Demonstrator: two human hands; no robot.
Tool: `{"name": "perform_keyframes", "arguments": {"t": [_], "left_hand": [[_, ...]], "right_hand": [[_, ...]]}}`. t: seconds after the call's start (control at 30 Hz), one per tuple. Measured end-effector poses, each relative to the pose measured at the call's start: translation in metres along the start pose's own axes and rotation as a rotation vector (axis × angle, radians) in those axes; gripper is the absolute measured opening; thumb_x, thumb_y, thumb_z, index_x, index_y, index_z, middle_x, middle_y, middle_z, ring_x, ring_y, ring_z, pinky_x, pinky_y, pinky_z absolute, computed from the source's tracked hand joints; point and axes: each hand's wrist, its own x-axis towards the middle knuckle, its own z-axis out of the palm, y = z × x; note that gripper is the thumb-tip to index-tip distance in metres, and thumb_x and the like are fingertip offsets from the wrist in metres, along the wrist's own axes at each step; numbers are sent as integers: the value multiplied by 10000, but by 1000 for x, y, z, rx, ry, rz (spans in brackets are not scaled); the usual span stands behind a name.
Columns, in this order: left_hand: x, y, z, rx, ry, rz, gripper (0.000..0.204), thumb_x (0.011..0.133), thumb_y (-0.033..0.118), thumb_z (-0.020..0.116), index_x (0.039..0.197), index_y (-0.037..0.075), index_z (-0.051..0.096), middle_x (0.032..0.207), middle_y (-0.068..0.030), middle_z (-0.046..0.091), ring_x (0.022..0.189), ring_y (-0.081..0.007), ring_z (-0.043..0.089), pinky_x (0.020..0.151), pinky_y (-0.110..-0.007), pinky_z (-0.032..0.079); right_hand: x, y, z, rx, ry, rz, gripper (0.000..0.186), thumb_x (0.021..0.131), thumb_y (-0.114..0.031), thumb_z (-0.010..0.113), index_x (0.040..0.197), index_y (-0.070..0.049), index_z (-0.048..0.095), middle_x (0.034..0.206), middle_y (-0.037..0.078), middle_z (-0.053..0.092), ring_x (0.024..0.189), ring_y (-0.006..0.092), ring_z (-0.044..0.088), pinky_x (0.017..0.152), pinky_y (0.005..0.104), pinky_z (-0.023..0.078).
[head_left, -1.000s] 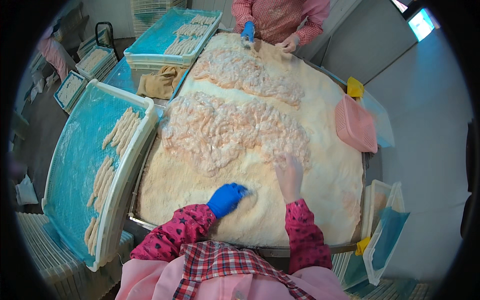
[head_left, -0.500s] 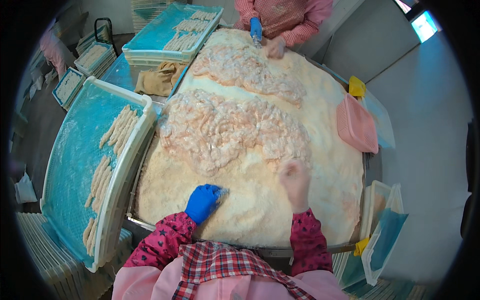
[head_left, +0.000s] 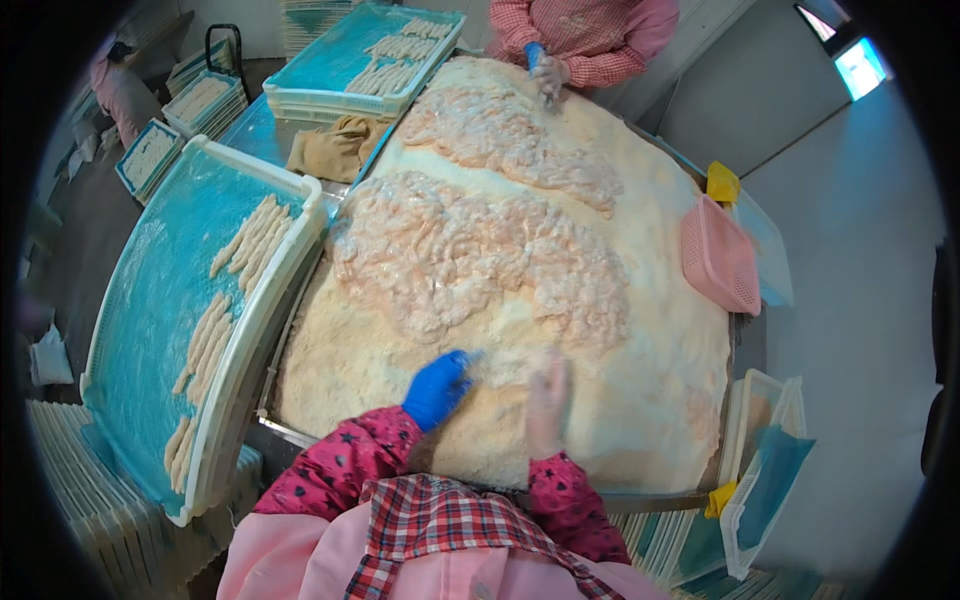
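My left hand (head_left: 437,390), in a blue glove, is low over the crumb-covered table with its fingers curled together. Something pale and blurred shows at its fingertips; I cannot make out what it is. Close by on the right, my right hand (head_left: 547,402) is smeared by motion above the crumbs (head_left: 350,370). Just beyond both hands lies a wide heap of wet, pinkish raw meat strips (head_left: 450,250). A second heap of the strips (head_left: 510,140) is farther back on the white, powdery layer.
Left of the table, a blue-lined white tray (head_left: 130,330) holds rows of coated strips (head_left: 255,240). Another such tray (head_left: 300,70) is at the back, near a brown cloth (head_left: 338,148). A pink basket (head_left: 720,255) sits on the right edge. A co-worker (head_left: 590,40) stands opposite, hands together.
My right hand has moved left and nearer to me, away from the meat heap. My left hand has shifted right and slightly forward. The co-worker's hands have come together.
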Motion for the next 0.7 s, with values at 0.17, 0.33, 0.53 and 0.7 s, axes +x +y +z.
{"name": "perform_keyframes", "arguments": {"t": [0.17, 0.33, 0.53, 0.7], "left_hand": [[20, 10, -61, 354, 52, 161, 547, 747, 146, 679, 1263, 104, 502, 1170, -143, 548, 1044, -336, 530, 888, -386, 433], [15, 19, -26, 323, -208, 329, 656, 740, 237, 696, 1321, 89, 429, 1219, -165, 519, 1132, -340, 481, 949, -421, 392], [2, -23, -12, 407, -396, 17, 300, 786, 193, 631, 1077, 123, 603, 1017, -89, 602, 929, -308, 570, 781, -406, 476], [-3, -10, -26, 410, -243, 241, 385, 777, 198, 631, 1148, 113, 570, 1073, -104, 589, 963, -312, 556, 823, -409, 454]], "right_hand": [[25, -15, -48, -836, -665, -287, 446, 765, -114, 624, 1187, -9, 524, 1238, 192, 499, 1127, 322, 477, 983, 371, 358], [26, -16, -38, -900, -555, -522, 504, 695, -226, 716, 1149, -66, 565, 1306, 150, 468, 1165, 326, 447, 988, 419, 340], [40, 10, -48, -1019, -744, -425, 603, 663, -224, 727, 1203, -44, 531, 1294, 175, 470, 1192, 325, 429, 1003, 412, 328], [21, 37, -93, -835, -435, -302, 565, 701, -130, 678, 1229, -19, 508, 1288, 191, 473, 1196, 343, 425, 995, 407, 343]]}}
